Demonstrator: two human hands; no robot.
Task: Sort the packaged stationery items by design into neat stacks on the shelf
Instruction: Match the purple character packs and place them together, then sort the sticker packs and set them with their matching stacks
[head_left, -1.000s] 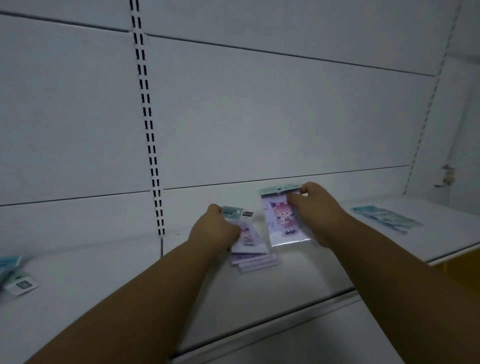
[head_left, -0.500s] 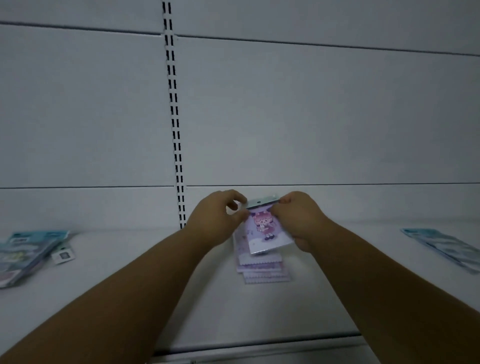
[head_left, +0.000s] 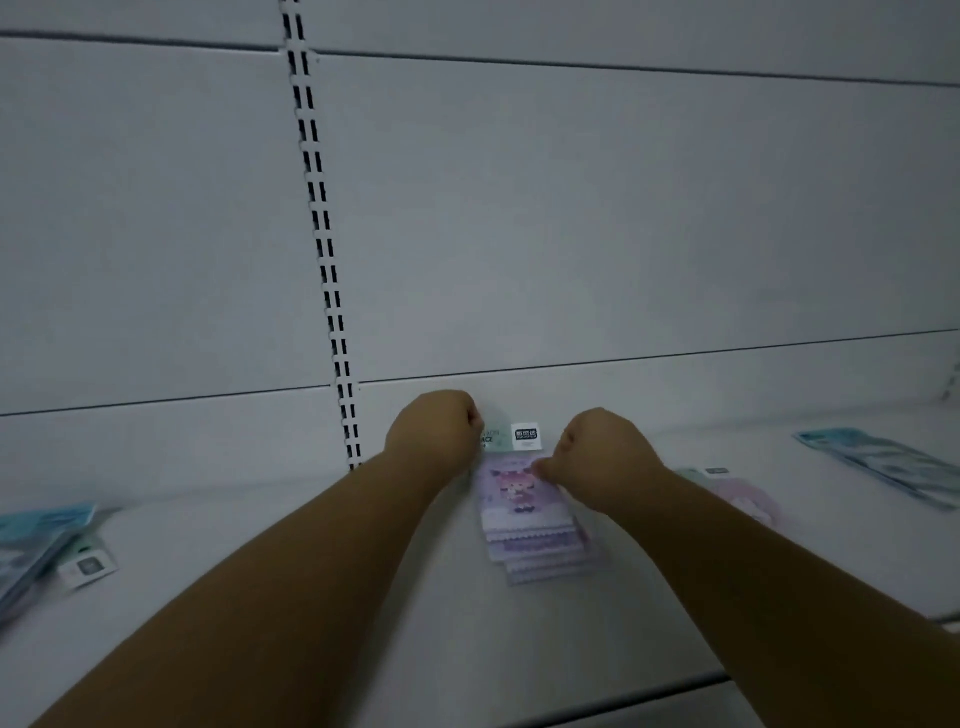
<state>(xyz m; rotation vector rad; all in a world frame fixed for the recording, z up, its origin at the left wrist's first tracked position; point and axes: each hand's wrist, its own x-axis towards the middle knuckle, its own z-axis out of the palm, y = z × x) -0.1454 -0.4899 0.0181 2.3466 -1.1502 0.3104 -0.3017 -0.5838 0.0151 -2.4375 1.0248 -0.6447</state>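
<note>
A stack of purple packets (head_left: 537, 540) with a pink-haired cartoon figure lies on the white shelf (head_left: 311, 597), its lower edges fanned out unevenly. My left hand (head_left: 434, 431) grips the top left corner of the stack at its pale header card. My right hand (head_left: 602, 457) pinches the right edge of the top purple packet (head_left: 514, 493). Both hands are curled with fingers closed on the packets.
Teal packets (head_left: 36, 551) with a loose white tag (head_left: 88, 566) lie at the far left. A pale pink packet (head_left: 737, 493) rests just right of my right arm, and more teal packets (head_left: 893, 467) lie far right. A slotted upright (head_left: 327, 260) runs up the back panel.
The purple packet that my right hand carried from the right now lies on top of the purple stack. Both hands have shifted to the stack's upper corners.
</note>
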